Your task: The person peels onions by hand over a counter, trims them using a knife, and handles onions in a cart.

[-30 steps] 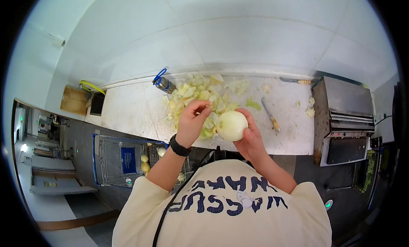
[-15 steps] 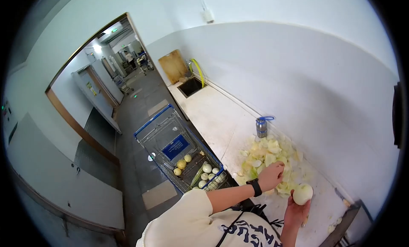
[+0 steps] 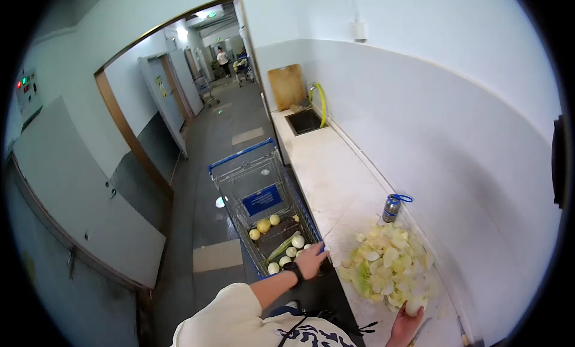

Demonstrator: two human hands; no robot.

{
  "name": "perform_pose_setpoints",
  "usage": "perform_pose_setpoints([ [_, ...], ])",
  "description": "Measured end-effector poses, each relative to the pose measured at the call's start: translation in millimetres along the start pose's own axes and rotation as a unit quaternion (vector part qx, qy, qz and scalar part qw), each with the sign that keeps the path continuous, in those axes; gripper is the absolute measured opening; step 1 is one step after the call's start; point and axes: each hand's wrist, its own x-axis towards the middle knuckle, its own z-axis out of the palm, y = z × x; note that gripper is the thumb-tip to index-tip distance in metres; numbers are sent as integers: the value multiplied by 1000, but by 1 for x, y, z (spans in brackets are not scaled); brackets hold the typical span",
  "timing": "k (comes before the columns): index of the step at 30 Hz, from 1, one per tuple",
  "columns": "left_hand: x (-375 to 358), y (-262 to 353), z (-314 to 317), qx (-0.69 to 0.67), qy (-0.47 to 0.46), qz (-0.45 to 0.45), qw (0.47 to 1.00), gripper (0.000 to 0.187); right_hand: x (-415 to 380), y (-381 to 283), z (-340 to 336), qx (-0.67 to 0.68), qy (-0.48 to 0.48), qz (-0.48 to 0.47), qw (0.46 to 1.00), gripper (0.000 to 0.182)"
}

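Presently the right hand (image 3: 402, 328), at the lower right of the frame, cups a peeled onion (image 3: 413, 305) beside the pile of peelings (image 3: 386, 266) on the counter (image 3: 326, 173). Lower centre, the left hand (image 3: 311, 260) grips the rim of the shopping cart (image 3: 263, 206), fingers curled over it.

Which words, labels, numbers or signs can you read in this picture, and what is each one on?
No text can be read for certain.
Shirt: dark letters, cut off and upside down, not readable.
Blue sign on the trolley: print too small.
Can: label blurred.
Yellow notice on the corridor door: blurred.
Green sign above the doorway: glare only.
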Motion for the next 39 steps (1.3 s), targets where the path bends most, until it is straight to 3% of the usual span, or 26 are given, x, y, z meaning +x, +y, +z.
perform_pose_setpoints([
  [2,-46,-65,24,-18,-38,-102,994,50,2,10,13,-57,-19,-4,998,40],
  [7,-162,-121,-28,-52,160,-315,934,40,-21,66,111,-179,-130,32,975,51],
  [8,-189,-140,-21,-29,182,-342,922,41,-15,83,124,-203,-107,38,973,53],
  [11,-281,-188,13,-66,170,-516,837,43,10,152,161,-243,-151,97,953,55],
  [12,-340,-197,30,-122,74,-636,758,40,8,172,171,-261,-145,113,948,54],
  [13,-371,-213,52,-142,-21,-695,705,39,11,200,180,-255,-171,122,944,54],
  [14,-431,-239,100,-76,-274,-635,718,37,8,221,193,-263,-154,138,942,53],
  [15,-475,-244,125,-71,-396,-575,712,35,8,240,205,-296,-183,163,923,51],
  [16,-503,-244,138,-78,-432,-548,712,32,5,262,220,-296,-186,176,920,51],
  [19,-550,-237,174,-63,-386,-537,748,27,0,321,248,-344,-214,213,889,52],
  [20,-533,-233,156,-22,-415,-443,794,32,2,336,254,-366,-227,226,874,52],
  [21,-509,-227,140,-178,-206,-594,757,32,10,351,259,-383,-225,246,861,52],
  [22,-476,-224,120,-310,25,-695,649,32,21,369,261,-399,-225,267,848,53],
  [23,-406,-219,52,-297,22,-693,656,33,33,389,263,-416,-223,288,833,53],
  [24,-407,-233,79,-293,53,-676,674,32,49,405,264,-427,-239,313,814,52],
  [26,-328,-237,26,-266,109,-614,735,29,80,446,262,-468,-260,348,769,51],
  [29,-250,-256,-2,-197,177,-536,801,33,121,513,253,-522,-288,402,695,55],
  [33,-171,-284,-16,-149,193,-531,812,44,190,614,205,-636,-411,434,489,66],
  [38,-118,-335,14,-54,184,-546,816,57,235,718,143,-748,-497,382,219,73],
  [39,-112,-341,19,-37,185,-554,811,60,241,731,127,-735,-509,394,216,72],
])
